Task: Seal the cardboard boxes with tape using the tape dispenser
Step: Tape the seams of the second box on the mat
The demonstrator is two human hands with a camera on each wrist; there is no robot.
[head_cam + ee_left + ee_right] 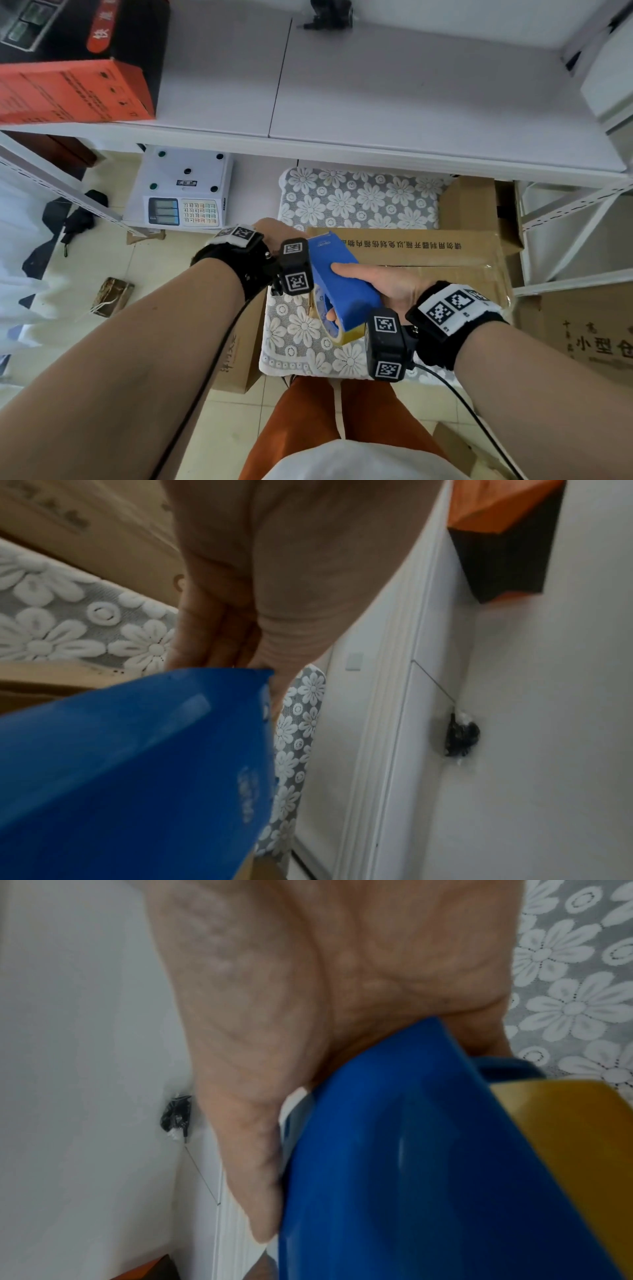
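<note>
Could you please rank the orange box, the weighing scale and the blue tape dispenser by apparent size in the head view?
1. orange box, cut off by the frame edge
2. weighing scale
3. blue tape dispenser, nearer the camera, so that looks close.

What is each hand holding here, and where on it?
Right hand grips the blue tape dispenser around its body; left hand's hold cannot be told.

- The cardboard box (411,255) carries a printed line of Chinese characters along its top flap, upside down in the head view.
- A second carton (589,329) at the right shows "小型".
- The scale (181,192) has a keypad with digits 0–9.
- The tape dispenser (342,277) bears a small white logo, unreadable.
</note>
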